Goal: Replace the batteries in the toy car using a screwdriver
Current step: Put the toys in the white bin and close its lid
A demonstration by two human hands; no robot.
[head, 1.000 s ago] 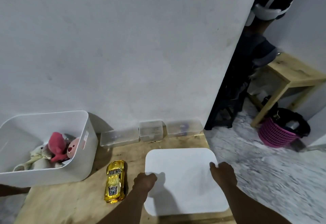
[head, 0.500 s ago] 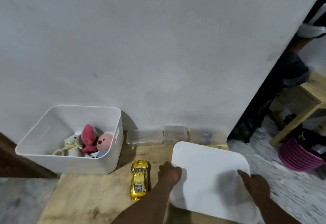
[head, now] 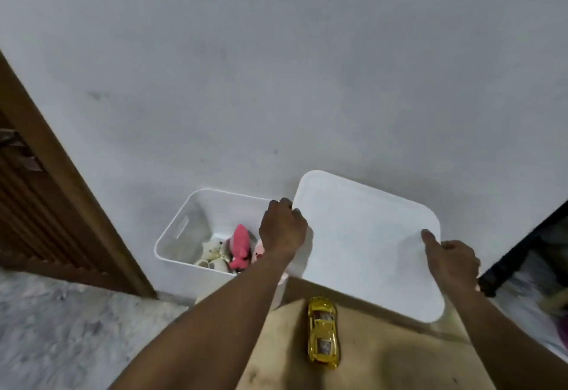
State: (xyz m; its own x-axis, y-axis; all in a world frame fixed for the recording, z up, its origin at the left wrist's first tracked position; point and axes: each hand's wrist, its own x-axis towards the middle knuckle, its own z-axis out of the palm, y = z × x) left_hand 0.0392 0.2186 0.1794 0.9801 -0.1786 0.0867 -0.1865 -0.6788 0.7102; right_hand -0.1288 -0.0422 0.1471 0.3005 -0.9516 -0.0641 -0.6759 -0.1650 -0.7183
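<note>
Hands hold a flat white plastic lid with rounded corners (head: 365, 242) in the air, tilted, its left edge over the right end of the open white plastic storage bin (head: 184, 230). The left hand (head: 281, 231) has its fingers curled closed over the lid's left edge; the right hand (head: 450, 259) pinches the right edge, thumb on top, the other fingers hidden beneath. Inside the bin lie soft toys, a pink plush (head: 240, 243) and a cream one (head: 212, 250) among them.

The shiny gold toy car (head: 322, 336) sits on its wheels on the pale wooden tabletop (head: 384, 368), nose toward the wall, just below the lid's near edge and apart from both hands. No screwdriver or spare batteries can be seen.

By the look of it, the car is a light, rigid moulded shell with a slick metallic finish, so it may slip under a loose pinch. The surer hold is likely across the body's flanks between the wheels, palm over the roof, then turning it belly-up to look for a battery cover; the underside is not visible. Mirrors or a spoiler could be fragile.
</note>
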